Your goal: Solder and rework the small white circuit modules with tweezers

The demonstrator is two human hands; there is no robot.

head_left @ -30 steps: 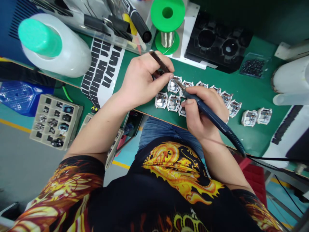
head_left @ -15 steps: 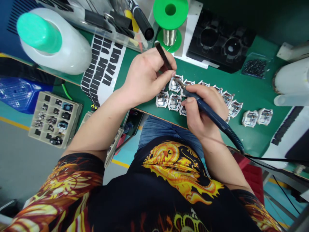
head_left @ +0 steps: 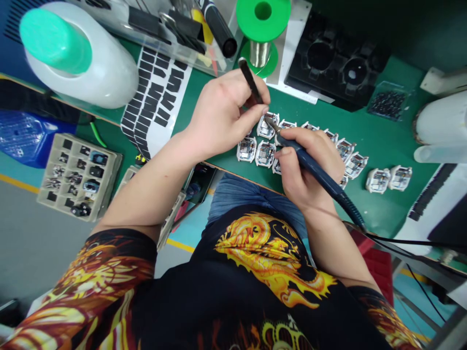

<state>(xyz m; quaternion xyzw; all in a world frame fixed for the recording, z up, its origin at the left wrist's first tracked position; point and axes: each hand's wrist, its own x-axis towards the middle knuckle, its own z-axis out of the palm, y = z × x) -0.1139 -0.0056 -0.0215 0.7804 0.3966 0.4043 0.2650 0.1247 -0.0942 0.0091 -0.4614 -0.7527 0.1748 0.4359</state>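
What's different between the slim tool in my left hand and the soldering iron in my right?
The slim tool is dark and thin; the soldering iron has a thicker blue handle. The soldering iron trails a cable; no cable shows on the slim tool. Both are held slanted, near one white case.

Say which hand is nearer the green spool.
Left. The left hand is close by, just on the near side of the green spool; the right hand is farther off, to its right.
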